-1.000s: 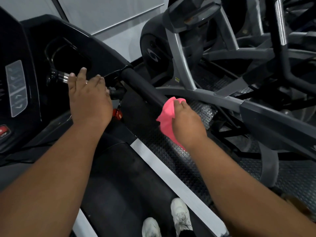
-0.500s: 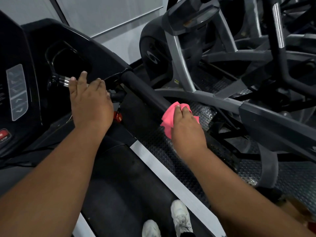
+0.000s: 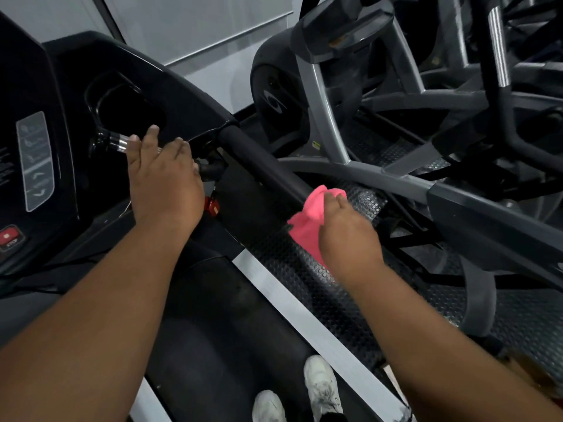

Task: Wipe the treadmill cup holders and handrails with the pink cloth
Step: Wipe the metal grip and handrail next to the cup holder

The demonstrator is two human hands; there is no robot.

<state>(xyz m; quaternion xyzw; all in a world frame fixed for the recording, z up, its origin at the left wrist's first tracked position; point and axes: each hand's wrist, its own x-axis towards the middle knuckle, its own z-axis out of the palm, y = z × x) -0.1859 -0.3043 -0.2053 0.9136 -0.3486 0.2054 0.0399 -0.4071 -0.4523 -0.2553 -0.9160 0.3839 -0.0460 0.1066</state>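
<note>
From the head-worn camera, looking down past two bare forearms, the person stood on a treadmill belt (image 3: 225, 345), white shoes (image 3: 323, 388) visible at the bottom edge between the arms.

The right hand (image 3: 347, 236) was closed around a bunched pink cloth (image 3: 307, 220), gripping it against the black padded handrail (image 3: 262, 166). The cloth wrapped the rail under the fingers, with a loose fold hanging below the hand on its inner side. Ahead of that hand the rail ran bare and unobstructed up to the console (image 3: 146, 71); the stretch behind it was hidden by the hand and wrist.

The left hand (image 3: 161, 181) rested palm down, fingers loosely together, on a shiny metal grip bar (image 3: 114, 143) that stuck out from the console. Whether the fingers curled around the bar could not be told. Just beyond its fingertips sat the dark, recessed cup holder (image 3: 128, 108), its glossy rim open and unblocked. A red safety clip (image 3: 211, 205) hung just beside the wrist, between the two hands.

To the outside of the right hand, a studded rubber floor mat (image 3: 365, 202) separated the treadmill's silver side rail (image 3: 289, 303) from the grey frame of a neighbouring exercise machine (image 3: 335, 117).
</note>
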